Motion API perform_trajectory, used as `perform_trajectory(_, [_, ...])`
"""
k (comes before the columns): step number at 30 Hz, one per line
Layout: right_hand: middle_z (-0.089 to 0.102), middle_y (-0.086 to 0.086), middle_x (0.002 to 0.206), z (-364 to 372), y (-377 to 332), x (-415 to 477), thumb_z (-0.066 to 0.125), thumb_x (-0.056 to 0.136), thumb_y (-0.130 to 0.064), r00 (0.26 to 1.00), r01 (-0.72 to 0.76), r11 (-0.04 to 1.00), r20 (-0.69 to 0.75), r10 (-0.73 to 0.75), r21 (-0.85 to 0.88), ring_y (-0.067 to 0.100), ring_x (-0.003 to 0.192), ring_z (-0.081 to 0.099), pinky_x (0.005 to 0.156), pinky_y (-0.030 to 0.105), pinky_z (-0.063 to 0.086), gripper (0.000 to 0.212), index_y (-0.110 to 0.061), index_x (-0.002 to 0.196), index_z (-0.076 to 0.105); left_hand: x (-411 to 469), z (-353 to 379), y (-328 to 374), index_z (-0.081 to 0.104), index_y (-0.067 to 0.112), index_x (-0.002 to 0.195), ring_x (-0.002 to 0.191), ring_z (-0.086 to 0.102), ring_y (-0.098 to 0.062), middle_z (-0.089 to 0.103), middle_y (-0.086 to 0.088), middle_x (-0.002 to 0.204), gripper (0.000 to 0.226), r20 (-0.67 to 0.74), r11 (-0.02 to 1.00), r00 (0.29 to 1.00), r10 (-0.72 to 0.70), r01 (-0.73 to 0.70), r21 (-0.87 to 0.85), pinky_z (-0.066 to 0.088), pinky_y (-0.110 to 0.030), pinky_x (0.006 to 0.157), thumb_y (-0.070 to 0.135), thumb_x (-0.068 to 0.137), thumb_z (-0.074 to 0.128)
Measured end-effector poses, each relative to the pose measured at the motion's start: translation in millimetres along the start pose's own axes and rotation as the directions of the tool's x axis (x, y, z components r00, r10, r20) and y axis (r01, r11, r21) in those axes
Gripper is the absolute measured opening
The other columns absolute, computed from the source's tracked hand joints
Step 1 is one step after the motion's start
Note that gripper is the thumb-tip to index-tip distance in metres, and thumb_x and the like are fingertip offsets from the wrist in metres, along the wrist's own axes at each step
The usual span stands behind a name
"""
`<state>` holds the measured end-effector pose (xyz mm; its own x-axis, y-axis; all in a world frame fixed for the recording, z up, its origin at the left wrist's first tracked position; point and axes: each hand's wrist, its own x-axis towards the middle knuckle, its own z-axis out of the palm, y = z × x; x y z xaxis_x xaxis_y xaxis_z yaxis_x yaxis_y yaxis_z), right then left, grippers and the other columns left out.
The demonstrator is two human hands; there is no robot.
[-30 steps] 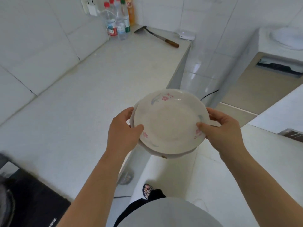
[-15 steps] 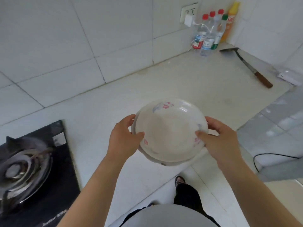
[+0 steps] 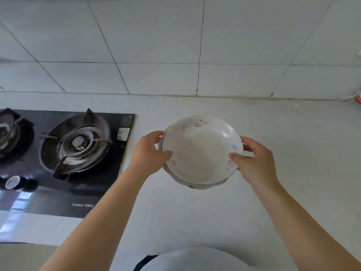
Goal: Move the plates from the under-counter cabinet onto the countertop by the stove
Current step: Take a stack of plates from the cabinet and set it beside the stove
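Note:
A small stack of white plates (image 3: 201,151) with pink and blue flower marks hangs above the white countertop (image 3: 283,173), just right of the stove. My left hand (image 3: 149,153) grips the stack's left rim, thumb on top and fingers beneath. My right hand (image 3: 252,161) grips the right rim the same way. The lower plates show only as edges under the top one. The under-counter cabinet is out of view.
A black glass gas stove (image 3: 64,153) with two burners and a knob (image 3: 12,182) sits at the left, its right edge close to my left hand. White tiled wall (image 3: 175,45) runs along the back. A red item (image 3: 358,99) peeks in at the far right.
My view has swung left from the counter's far end to face the wall, bringing the stove fully into sight. The plate stack, held the same way, is now over the counter beside the stove.

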<state>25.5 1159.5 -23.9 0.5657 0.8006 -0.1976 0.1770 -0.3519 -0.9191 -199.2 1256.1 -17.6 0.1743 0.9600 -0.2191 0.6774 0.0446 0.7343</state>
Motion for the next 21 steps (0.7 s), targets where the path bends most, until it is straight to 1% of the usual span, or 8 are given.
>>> perform_trajectory(1, [0.064, -0.017, 0.086, 5, -1, 9, 0.068, 0.072, -0.01, 1.0, 0.019, 0.999, 0.018, -0.018, -0.027, 0.0, 0.062, 0.064, 0.049, 0.013, 0.043, 0.038, -0.042, 0.091, 0.063, 8, -1, -1, 0.054, 0.025, 0.125, 0.094, 0.056, -0.01, 0.061, 0.007, 0.119, 0.057, -0.002, 1.0, 1.0, -0.016, 0.016, -0.003, 0.04, -0.024, 0.072, 0.017, 0.072, 0.074])
perform_trajectory(3, [0.063, -0.018, 0.085, 17, -2, 27, 0.069, 0.072, -0.011, 0.997, 0.054, 0.995, 0.059, -0.05, -0.078, 0.001, 0.059, 0.063, 0.049, 0.013, 0.043, 0.038, -0.044, 0.09, 0.061, 22, -2, -4, 0.053, 0.023, 0.127, 0.092, 0.051, -0.008, 0.06, 0.005, 0.118, 0.06, -0.008, 0.998, 0.998, -0.06, 0.059, -0.031, 0.04, -0.019, 0.065, 0.013, 0.072, 0.074])
perform_trajectory(5, [0.063, -0.017, 0.086, 28, -3, 46, 0.07, 0.072, -0.012, 0.993, 0.074, 0.991, 0.097, -0.063, -0.114, 0.005, 0.065, 0.064, 0.053, 0.018, 0.043, 0.038, -0.042, 0.093, 0.06, 37, -3, -8, 0.051, 0.022, 0.128, 0.087, 0.051, -0.008, 0.059, 0.006, 0.116, 0.062, -0.007, 0.993, 0.995, -0.1, 0.099, -0.064, 0.036, -0.012, 0.052, 0.01, 0.072, 0.074])
perform_trajectory(7, [0.062, -0.018, 0.086, 39, -3, 65, 0.07, 0.073, -0.013, 0.99, 0.082, 0.986, 0.129, -0.063, -0.147, 0.009, 0.071, 0.065, 0.055, 0.02, 0.042, 0.038, -0.041, 0.094, 0.059, 54, -3, -13, 0.051, 0.021, 0.128, 0.08, 0.051, -0.005, 0.058, 0.008, 0.111, 0.063, -0.005, 0.989, 0.992, -0.128, 0.127, -0.08, 0.034, -0.009, 0.046, 0.009, 0.071, 0.074])
perform_trajectory(9, [0.061, -0.015, 0.087, 50, -1, 84, 0.07, 0.073, -0.013, 0.986, 0.094, 0.98, 0.15, -0.067, -0.178, 0.011, 0.074, 0.064, 0.055, 0.019, 0.041, 0.037, -0.039, 0.098, 0.06, 73, -2, -19, 0.051, 0.022, 0.128, 0.076, 0.052, -0.003, 0.058, 0.009, 0.109, 0.064, -0.008, 0.982, 0.987, -0.158, 0.156, -0.103, 0.036, -0.01, 0.046, 0.008, 0.07, 0.074])
perform_trajectory(12, [0.061, -0.009, 0.09, 66, 1, 109, 0.068, 0.075, -0.013, 0.98, 0.122, 0.966, 0.179, -0.081, -0.226, 0.01, 0.073, 0.061, 0.054, 0.015, 0.037, 0.033, -0.03, 0.103, 0.061, 101, 2, -27, 0.05, 0.022, 0.129, 0.079, 0.053, -0.006, 0.06, 0.007, 0.116, 0.066, -0.014, 0.972, 0.981, -0.191, 0.187, -0.14, 0.038, -0.014, 0.05, 0.007, 0.07, 0.075])
perform_trajectory(17, [0.061, -0.01, 0.08, 91, -1, 148, 0.065, 0.075, -0.009, 0.977, 0.122, 0.955, 0.201, -0.067, -0.272, 0.0, 0.07, 0.055, 0.051, 0.015, 0.036, 0.023, -0.025, 0.09, 0.061, 148, 7, -37, 0.049, 0.021, 0.131, 0.088, 0.051, -0.011, 0.06, 0.004, 0.122, 0.066, -0.01, 0.981, 0.985, -0.173, 0.171, -0.097, 0.034, -0.011, 0.049, 0.011, 0.071, 0.075])
perform_trajectory(21, [0.057, -0.015, 0.076, 111, -3, 175, 0.064, 0.075, -0.007, 0.975, 0.134, 0.949, 0.209, -0.075, -0.285, -0.002, 0.068, 0.053, 0.05, 0.015, 0.036, 0.022, -0.024, 0.089, 0.06, 182, 9, -42, 0.047, 0.02, 0.132, 0.082, 0.05, -0.008, 0.059, 0.004, 0.123, 0.066, 0.0, 0.981, 0.983, -0.182, 0.182, -0.062, 0.031, -0.007, 0.043, 0.01, 0.073, 0.074])
